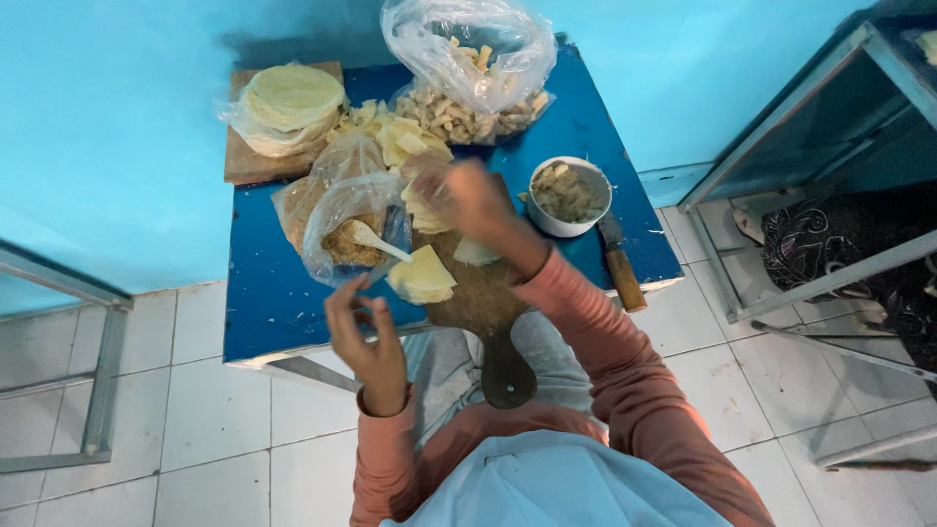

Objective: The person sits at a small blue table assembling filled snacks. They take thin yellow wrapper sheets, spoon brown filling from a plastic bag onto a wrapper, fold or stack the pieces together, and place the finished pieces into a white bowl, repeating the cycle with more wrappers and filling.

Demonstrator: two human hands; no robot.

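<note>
My left hand (366,337) hovers above the near edge of the blue table (264,303), fingers curled, seemingly pinching a small bit I cannot make out. My right hand (468,200), blurred by motion, reaches over a stack of pale cut wrapper pieces (422,210) on the round wooden paddle board (483,303). A second stack of wrapper squares (422,276) lies on that board. Just left, an open plastic bag of brown filling (346,244) holds a white spoon (376,239).
A white bowl of chopped filling (569,195) and a wooden-handled knife (620,268) sit to the right. At the back are round wrappers in plastic on a board (288,107) and a bag of rolled pieces (473,73). Metal frames stand on both sides.
</note>
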